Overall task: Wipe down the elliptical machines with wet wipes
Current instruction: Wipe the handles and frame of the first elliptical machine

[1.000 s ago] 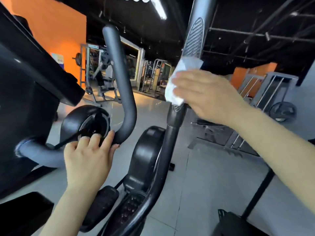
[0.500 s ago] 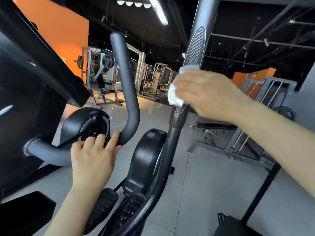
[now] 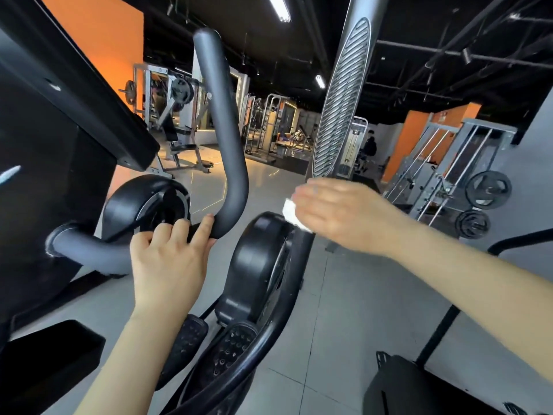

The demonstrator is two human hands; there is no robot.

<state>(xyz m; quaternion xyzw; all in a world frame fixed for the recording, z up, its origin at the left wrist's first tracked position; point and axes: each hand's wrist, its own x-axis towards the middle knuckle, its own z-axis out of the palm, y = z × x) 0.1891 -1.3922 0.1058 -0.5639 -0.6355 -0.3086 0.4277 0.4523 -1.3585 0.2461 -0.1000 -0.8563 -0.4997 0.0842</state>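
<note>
Left hand (image 3: pixel 167 262) gripped the bend of the curved handlebar (image 3: pixel 223 127). Right hand (image 3: pixel 344 217), blurred, pressed the white wet wipe (image 3: pixel 291 212) against the ribbed moving handle (image 3: pixel 341 106), fingers curled round it.

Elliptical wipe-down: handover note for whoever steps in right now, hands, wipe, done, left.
Left hand: grips the bend of the curved handlebar, steadying it.
Right hand: holds the wet wipe against the moving arm, just below its ribbed grip; the hand is motion-blurred.
Done: cannot tell from this view which surfaces are already wiped.
Left: probably the lower arm, curved handlebar, pedals and console.
</note>
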